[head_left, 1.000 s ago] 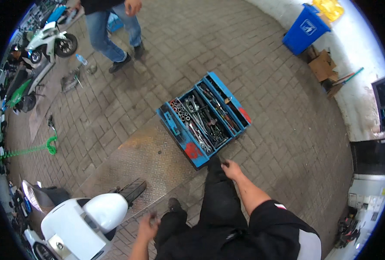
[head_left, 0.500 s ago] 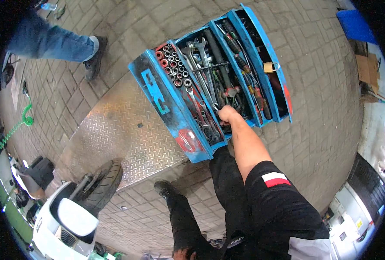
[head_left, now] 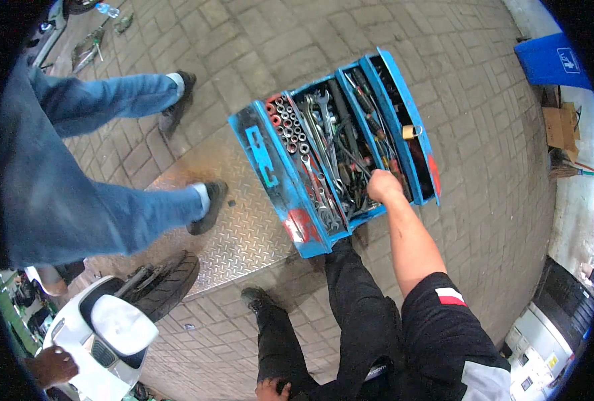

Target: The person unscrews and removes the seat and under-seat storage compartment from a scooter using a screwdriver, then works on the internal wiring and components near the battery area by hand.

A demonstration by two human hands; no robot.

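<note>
My right hand (head_left: pixel 382 186) reaches into an open blue metal toolbox (head_left: pixel 262 157). Its fingers are closed over the crowded middle compartment, beside the divider. What they grip is hidden under the hand; a thin dark bar runs from near it toward the far left. Around it lie open-end wrenches (head_left: pixel 323 107) and other loose metal tools. Sockets (head_left: pixel 287 123) and combination wrenches (head_left: pixel 312 177) fill the left tray, and screwdrivers (head_left: pixel 373 123) the right tray. At the lower edge my left hand (head_left: pixel 272 389) lies against my black trouser leg, fingers partly visible and apart.
A person in jeans (head_left: pixel 130 214) stands at the left, one shoe on a metal tread plate (head_left: pixel 243 234). Another person's hand (head_left: pixel 53 367) is by a white motorbike (head_left: pixel 120 327). A brass padlock (head_left: pixel 409 131) hangs on the toolbox. A blue bin (head_left: pixel 544 60) stands far right.
My right hand has shifted rightward within the toolbox, and tools in the middle compartment lie differently. The person in jeans has stepped onto the plate. Another hand has appeared by the motorbike.
</note>
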